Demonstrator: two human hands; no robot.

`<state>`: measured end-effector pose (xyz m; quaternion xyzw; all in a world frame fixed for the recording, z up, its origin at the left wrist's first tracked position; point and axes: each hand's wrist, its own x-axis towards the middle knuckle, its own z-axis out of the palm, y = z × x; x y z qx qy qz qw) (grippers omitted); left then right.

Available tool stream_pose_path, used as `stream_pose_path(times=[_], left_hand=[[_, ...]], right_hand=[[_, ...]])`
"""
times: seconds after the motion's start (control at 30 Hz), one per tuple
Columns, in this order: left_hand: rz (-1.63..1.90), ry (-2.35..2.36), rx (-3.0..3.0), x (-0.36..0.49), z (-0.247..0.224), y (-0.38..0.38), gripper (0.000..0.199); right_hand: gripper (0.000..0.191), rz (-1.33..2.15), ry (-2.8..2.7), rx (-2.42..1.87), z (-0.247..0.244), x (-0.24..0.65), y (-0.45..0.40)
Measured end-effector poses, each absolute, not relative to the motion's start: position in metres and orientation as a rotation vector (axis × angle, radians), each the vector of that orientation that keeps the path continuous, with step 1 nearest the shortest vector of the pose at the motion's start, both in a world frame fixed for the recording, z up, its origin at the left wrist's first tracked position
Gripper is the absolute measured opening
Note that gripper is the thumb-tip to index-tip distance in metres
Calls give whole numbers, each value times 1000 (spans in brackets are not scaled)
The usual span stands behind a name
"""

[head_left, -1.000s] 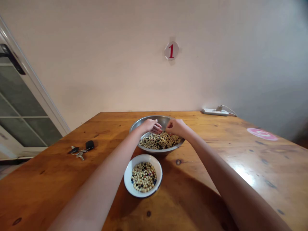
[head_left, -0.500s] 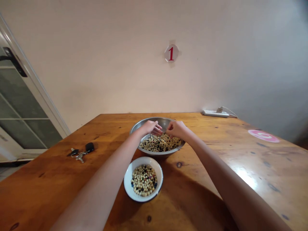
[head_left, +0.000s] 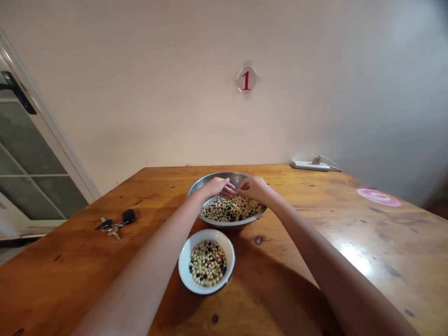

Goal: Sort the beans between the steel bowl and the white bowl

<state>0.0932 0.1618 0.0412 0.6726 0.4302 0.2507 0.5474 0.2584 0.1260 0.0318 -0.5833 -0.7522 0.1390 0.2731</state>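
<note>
A wide steel bowl (head_left: pixel 194 181) holds many small round beads (head_left: pixel 231 209), mostly pale with black ones mixed in. My left hand (head_left: pixel 221 187) hovers above the beads with its fingers stretched out; whether anything lies in its palm is hidden. Facing it over the bowl's right side, my right hand (head_left: pixel 255 188) is closed in a pinch close to the left fingertips. What it pinches is too small to make out. Nearer to me, between my forearms, stands a white bowl (head_left: pixel 183 269) with a dark edge, containing similar beads (head_left: pixel 207 263), a few of them coloured.
Keys with a black fob (head_left: pixel 128 216) lie on the wooden table (head_left: pixel 294 308) at left. A white power strip (head_left: pixel 311 165) with a plug sits by the wall. A pink round sticker (head_left: pixel 378 197) is on the right side.
The view has shifted slightly, so everything sits a little further left. Both hands stay over the steel bowl, with the right fingers moved only very slightly.
</note>
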Motion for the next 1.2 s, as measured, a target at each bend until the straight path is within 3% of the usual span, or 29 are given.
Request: stream_pose_path(times=[0.5,0.73,1.2], left_hand=[[712,843,1726,97,37,159,28],[875,803,1643,98,43,157,29],[1206,781,1353,94,41,172,24]], right_hand=[[15,418,-2018,-1508,34,258,124],[9,648,-1833,-1398,31,262,130],[17,729,-1711,-1297,30,265,134]])
